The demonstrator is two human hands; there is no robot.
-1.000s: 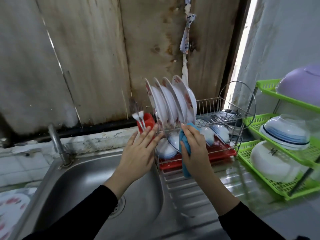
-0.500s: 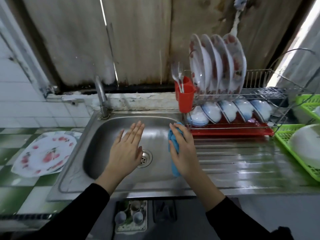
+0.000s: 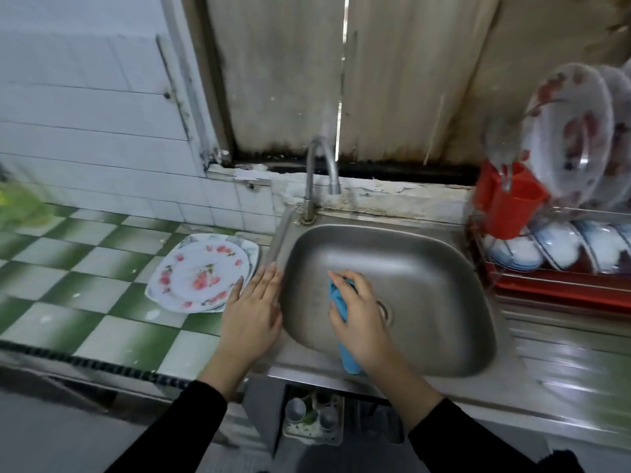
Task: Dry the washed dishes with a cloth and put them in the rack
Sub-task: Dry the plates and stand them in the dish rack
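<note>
Your rack (image 3: 560, 285) at the right holds upright plates (image 3: 570, 131) above and leaning bowls (image 3: 553, 247) below, with a red cup (image 3: 505, 203) at its left end. Over the sink (image 3: 426, 268), your right hand (image 3: 362, 322) curls its fingers around the blue cloth (image 3: 341, 302). Your left hand (image 3: 252, 319) is flat with straight fingers and holds nothing, above the sink's left rim, just beside the flowered stack (image 3: 201, 273) on the tiled counter (image 3: 102, 281), which has free room at the left.

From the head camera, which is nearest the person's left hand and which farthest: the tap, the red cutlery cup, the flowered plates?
1. flowered plates, on the counter beside the left hand.
2. tap, behind the sink.
3. red cutlery cup, far right, at the rack.
</note>
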